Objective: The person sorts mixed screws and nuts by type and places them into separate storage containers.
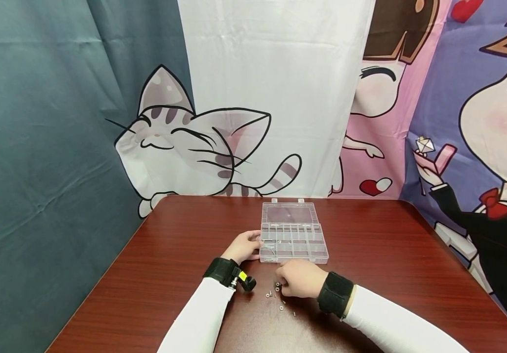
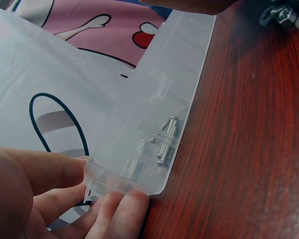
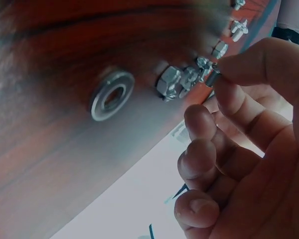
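A clear plastic compartment box (image 1: 322, 255) lies with its lid (image 1: 290, 214) folded back. My left hand (image 1: 242, 246) grips its left end, thumb above and fingers along the wall in the left wrist view. Several screws (image 2: 168, 144) lie in compartments near that hand. In front of the box, my right hand (image 1: 301, 278) is low over the table among small metal parts. Its thumb and index finger pinch a small screw (image 3: 213, 78) in the right wrist view; its head is hard to make out. The other fingers are loosely curled.
On the brown table (image 1: 191, 235) lie loose parts: a metal ring (image 3: 112, 95), a hex nut (image 3: 168, 82) and several small nuts and screws. They sit in front of the box, between my wrists. A printed curtain (image 1: 275, 73) hangs behind the table's far edge.
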